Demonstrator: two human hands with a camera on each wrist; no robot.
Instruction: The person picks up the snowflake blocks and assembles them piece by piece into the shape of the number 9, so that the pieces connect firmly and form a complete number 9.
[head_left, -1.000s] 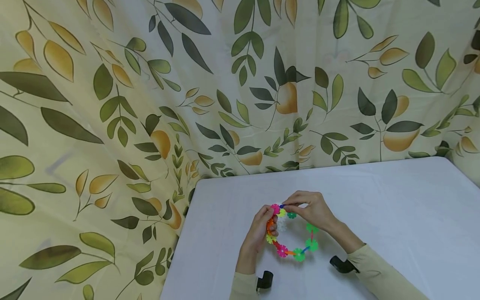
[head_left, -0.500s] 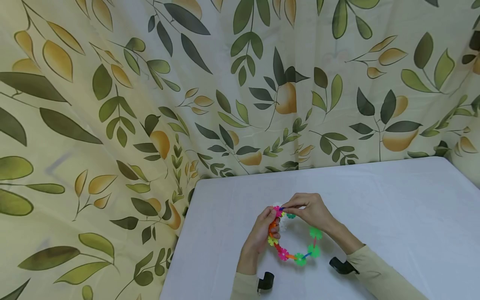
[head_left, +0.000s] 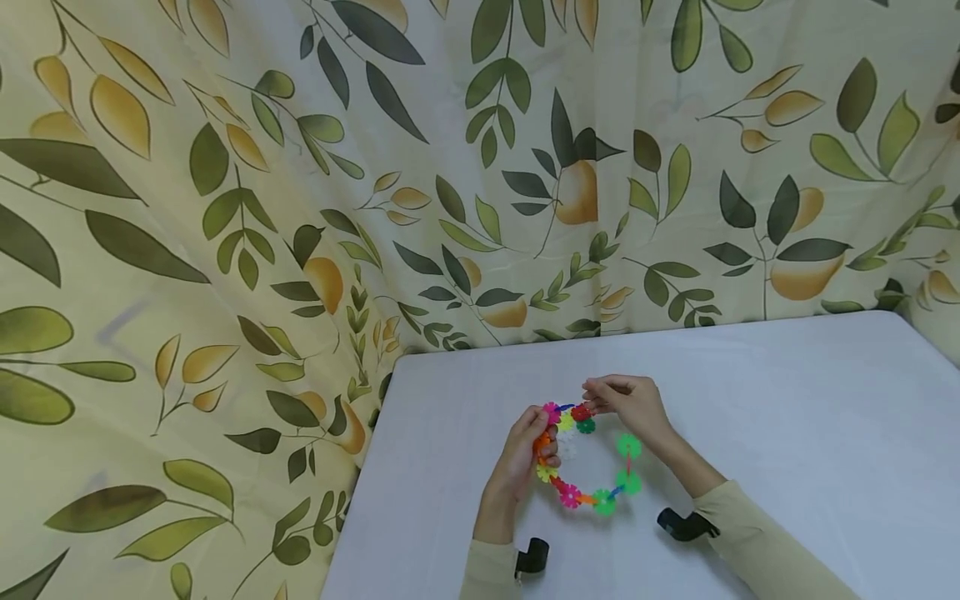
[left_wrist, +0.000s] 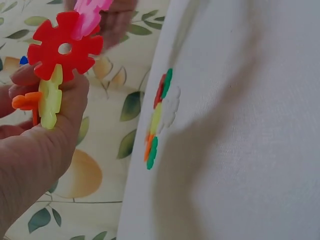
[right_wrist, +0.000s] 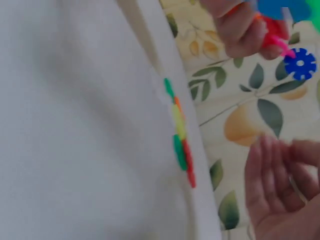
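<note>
My left hand [head_left: 517, 454] grips a curved chain of notched plastic discs, fingers and thumb round its orange and yellow part. From there the chain hangs open through a pink disc [head_left: 570, 497] and several green ones, ending at a green disc [head_left: 628, 446]. At its other end a blue disc [right_wrist: 306, 70] is joined edge-on to a pink disc [head_left: 552, 412] near my left fingertips. My right hand [head_left: 633, 408] is apart from the chain, fingers loosely bent and nothing visible in them. Its fingertips overlap the edge of a red disc [head_left: 581, 412] in the head view.
A small group of loose discs lies on the white table [head_left: 750, 417] beyond the chain, with a yellow disc [right_wrist: 178, 121], a green disc [right_wrist: 179, 152], red, orange and whitish ones. A leaf-patterned curtain [head_left: 450, 167] hangs behind and left of the table.
My right hand has let go of the blue disc and moved right and slightly away, uncovering the red disc on the table. The left hand keeps hold of the chain, which has lifted slightly.
</note>
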